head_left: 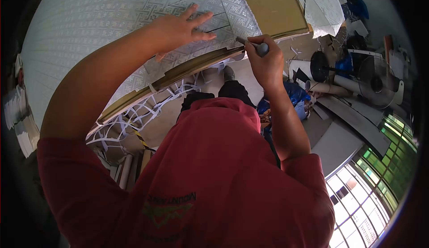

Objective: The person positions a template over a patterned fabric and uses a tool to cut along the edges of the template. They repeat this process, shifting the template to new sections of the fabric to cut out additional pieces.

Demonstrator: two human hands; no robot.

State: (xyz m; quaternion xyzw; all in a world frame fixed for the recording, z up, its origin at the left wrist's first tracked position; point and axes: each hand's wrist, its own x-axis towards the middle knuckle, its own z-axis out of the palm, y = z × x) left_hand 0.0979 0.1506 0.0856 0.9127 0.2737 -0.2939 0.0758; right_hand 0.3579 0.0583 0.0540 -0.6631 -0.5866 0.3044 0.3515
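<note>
Pale patterned fabric (111, 29) covers the table in front of me. My left hand (176, 31) lies on it with the fingers spread, close to a few dark straight lines (219, 27) on the cloth. To its right, at the table's front edge, my right hand (267, 62) is closed around a grey-handled tool (261, 49) with a rounded butt end. The narrow tip of the tool points left, over the fabric near the edge. What kind of tool it is, I cannot tell.
Brown board (279, 8) shows beyond the fabric's right edge. White strips (154, 107) dangle under the wooden table edge (192, 71). At the right stand a fan (377, 82), rolls and boards (353, 118). A barred window (357, 199) is at lower right.
</note>
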